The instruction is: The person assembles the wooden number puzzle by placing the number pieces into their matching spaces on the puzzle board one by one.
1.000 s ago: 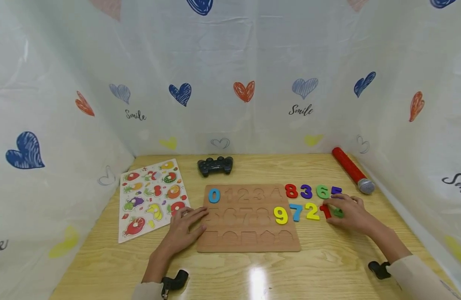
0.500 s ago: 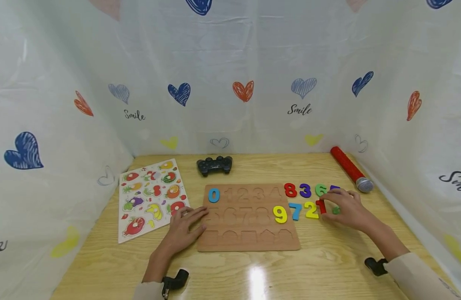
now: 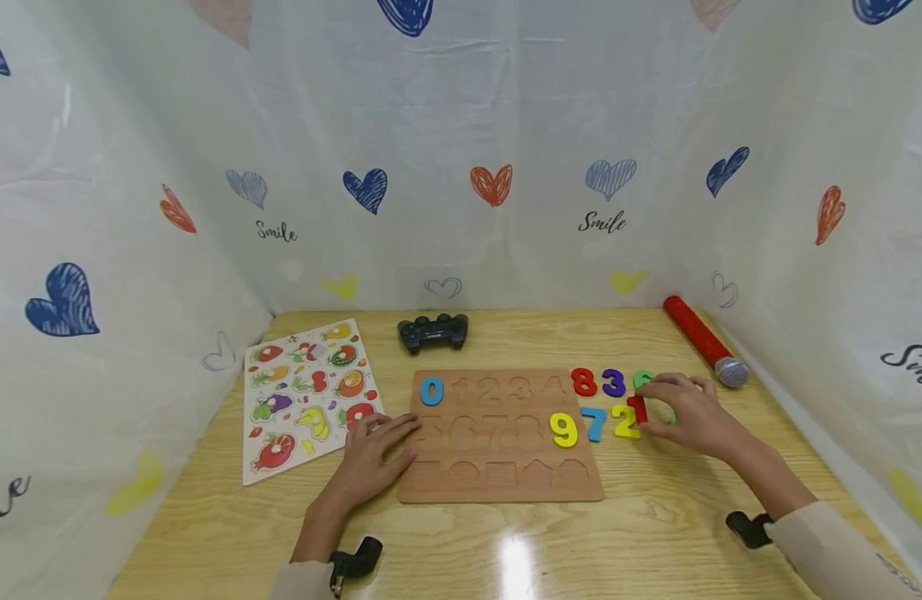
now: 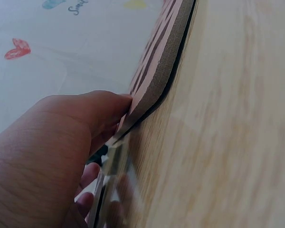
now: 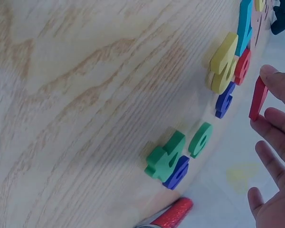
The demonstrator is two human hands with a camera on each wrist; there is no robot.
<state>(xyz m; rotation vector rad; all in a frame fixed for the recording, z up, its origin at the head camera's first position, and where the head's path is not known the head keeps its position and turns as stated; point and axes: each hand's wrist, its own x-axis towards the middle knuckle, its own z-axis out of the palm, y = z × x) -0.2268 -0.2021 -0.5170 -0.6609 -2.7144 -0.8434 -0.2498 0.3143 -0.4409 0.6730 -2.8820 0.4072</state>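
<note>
Between the thumb and fingertips of my right hand [image 3: 689, 412] is a red number 1 [image 5: 259, 97], raised above the table. It overlaps the yellow number 2 [image 3: 627, 431] in the head view. The green number 4 [image 5: 164, 159] lies on the table, mostly hidden by that hand in the head view. My left hand [image 3: 371, 458] rests with spread fingers at the left edge of the wooden number board [image 3: 498, 492], thumb against its side. A blue 0 [image 3: 424, 391] sits at the board's top left; a yellow 9 [image 3: 573, 430] lies near its right edge.
Right of the board lie a blue 7 [image 3: 598, 423], a red 8 [image 3: 583, 382], a purple 3 [image 3: 621, 382] and other numbers. A red microphone [image 3: 697, 333] is at the far right, a black game controller [image 3: 433, 332] behind, and a fruit puzzle board [image 3: 254, 400] on the left.
My right hand has moved left with the red number 1, lifting it from beside the green 4 to over the yellow 2. The left hand stays on the board's edge.
</note>
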